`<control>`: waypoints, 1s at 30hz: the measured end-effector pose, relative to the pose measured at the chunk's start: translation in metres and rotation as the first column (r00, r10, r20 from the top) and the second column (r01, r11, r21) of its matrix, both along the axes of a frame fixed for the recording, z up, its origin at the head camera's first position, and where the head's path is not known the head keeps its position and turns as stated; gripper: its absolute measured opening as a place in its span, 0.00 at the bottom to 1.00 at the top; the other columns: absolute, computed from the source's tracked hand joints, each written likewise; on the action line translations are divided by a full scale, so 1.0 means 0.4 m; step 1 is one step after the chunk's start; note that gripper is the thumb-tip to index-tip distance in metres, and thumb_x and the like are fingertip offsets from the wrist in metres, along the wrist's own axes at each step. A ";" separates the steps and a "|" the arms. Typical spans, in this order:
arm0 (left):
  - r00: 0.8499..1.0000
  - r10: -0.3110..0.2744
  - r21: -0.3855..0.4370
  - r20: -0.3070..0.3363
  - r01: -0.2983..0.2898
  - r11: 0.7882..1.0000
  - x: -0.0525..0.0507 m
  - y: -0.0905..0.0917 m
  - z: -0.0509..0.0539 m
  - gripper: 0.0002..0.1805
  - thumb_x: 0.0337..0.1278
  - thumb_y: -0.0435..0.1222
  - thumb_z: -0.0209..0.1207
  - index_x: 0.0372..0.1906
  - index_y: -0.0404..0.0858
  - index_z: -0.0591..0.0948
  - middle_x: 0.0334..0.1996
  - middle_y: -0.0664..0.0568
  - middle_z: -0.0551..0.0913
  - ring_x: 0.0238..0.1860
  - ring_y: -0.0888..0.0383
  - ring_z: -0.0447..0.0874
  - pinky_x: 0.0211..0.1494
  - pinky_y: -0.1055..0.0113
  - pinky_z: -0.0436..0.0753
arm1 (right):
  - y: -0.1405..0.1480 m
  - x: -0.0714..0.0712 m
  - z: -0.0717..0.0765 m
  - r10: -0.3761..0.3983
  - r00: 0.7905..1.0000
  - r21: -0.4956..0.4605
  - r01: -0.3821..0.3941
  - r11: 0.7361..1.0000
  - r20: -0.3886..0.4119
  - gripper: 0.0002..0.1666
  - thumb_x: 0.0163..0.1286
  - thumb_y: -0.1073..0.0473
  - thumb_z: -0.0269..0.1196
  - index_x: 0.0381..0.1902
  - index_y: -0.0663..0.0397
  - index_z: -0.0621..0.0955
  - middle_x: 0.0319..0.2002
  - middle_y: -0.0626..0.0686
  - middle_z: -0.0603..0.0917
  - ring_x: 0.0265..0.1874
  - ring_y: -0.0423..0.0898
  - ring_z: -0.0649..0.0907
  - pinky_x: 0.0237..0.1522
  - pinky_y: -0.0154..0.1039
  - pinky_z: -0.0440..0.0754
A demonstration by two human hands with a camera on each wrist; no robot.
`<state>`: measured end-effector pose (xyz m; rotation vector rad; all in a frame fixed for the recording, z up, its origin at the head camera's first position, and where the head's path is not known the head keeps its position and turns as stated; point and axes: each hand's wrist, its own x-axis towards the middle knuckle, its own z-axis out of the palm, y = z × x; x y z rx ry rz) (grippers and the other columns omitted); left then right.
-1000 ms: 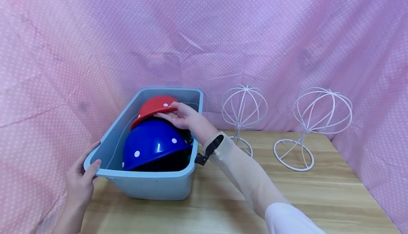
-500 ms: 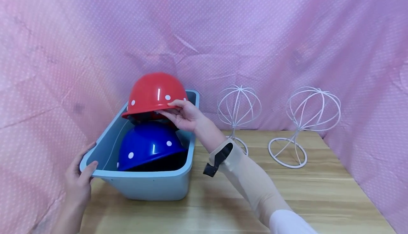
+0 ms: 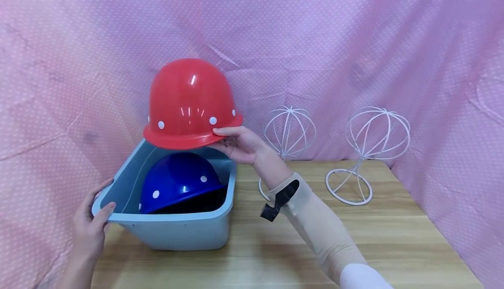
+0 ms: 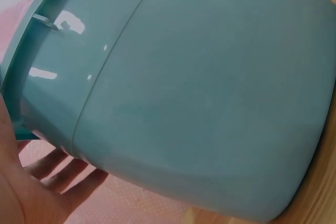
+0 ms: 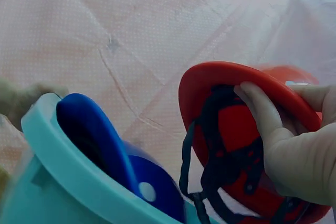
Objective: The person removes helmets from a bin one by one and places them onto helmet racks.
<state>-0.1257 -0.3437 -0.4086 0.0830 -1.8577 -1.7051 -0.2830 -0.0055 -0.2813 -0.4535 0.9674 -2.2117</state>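
My right hand (image 3: 240,144) pinches the brim of a red hard hat (image 3: 189,101), thumb on top and fingers underneath. The hat hangs upright above a light blue bin (image 3: 177,232). In the right wrist view its underside shows a black harness (image 5: 226,166) and a dangling strap. Inside the bin a blue hard hat (image 3: 177,179) with white dots lies tilted. My left hand (image 3: 91,223) grips the bin's near left corner, thumb over the rim. From the left wrist view, the fingers (image 4: 79,182) of that hand lie under the rim against the outer wall.
Two white wire stands with round cage tops, a nearer-middle stand (image 3: 289,134) and a right-hand stand (image 3: 378,136), are to the right of the bin. All stand on a wooden table (image 3: 315,245). A pink dotted cloth (image 3: 315,40) hangs behind and at the sides.
My right hand has lifted the red hard hat up out of the bin, above the rim. The blue hard hat stays inside, and my left hand keeps its hold on the corner.
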 end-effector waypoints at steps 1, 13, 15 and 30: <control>1.000 -0.011 0.000 -0.001 0.011 1.000 -0.001 -0.002 -0.002 0.30 0.66 0.19 0.52 0.72 0.33 0.77 0.56 0.58 0.81 0.50 0.66 0.82 0.40 0.81 0.85 | 0.012 0.002 0.004 0.002 0.999 0.000 -0.002 1.000 -0.032 0.19 0.81 0.71 0.45 0.58 0.52 0.78 0.51 0.49 0.90 0.47 0.45 0.91 0.48 0.39 0.91; 1.000 -0.014 0.051 -0.012 0.015 0.999 -0.010 -0.005 -0.013 0.30 0.67 0.20 0.53 0.72 0.38 0.79 0.59 0.55 0.79 0.52 0.65 0.81 0.38 0.80 0.86 | 0.131 0.022 0.053 0.038 0.972 -0.054 -0.052 0.997 -0.231 0.24 0.76 0.75 0.41 0.55 0.55 0.80 0.51 0.51 0.89 0.46 0.46 0.92 0.50 0.38 0.91; 1.000 -0.024 0.048 -0.017 0.025 0.999 -0.013 -0.004 -0.015 0.30 0.67 0.20 0.53 0.72 0.37 0.78 0.59 0.55 0.79 0.52 0.66 0.82 0.39 0.80 0.86 | 0.148 0.023 0.060 0.019 0.966 -0.046 -0.032 0.998 -0.259 0.25 0.75 0.75 0.41 0.55 0.54 0.81 0.51 0.51 0.89 0.46 0.46 0.92 0.50 0.38 0.91; 0.999 0.034 0.069 0.022 -0.036 0.997 -0.015 0.005 -0.022 0.29 0.70 0.25 0.53 0.74 0.39 0.77 0.60 0.56 0.78 0.54 0.66 0.81 0.40 0.82 0.85 | 0.290 -0.004 0.071 -0.027 0.934 -0.090 -0.005 0.996 -0.357 0.18 0.75 0.73 0.47 0.52 0.58 0.81 0.47 0.52 0.88 0.43 0.46 0.93 0.51 0.36 0.90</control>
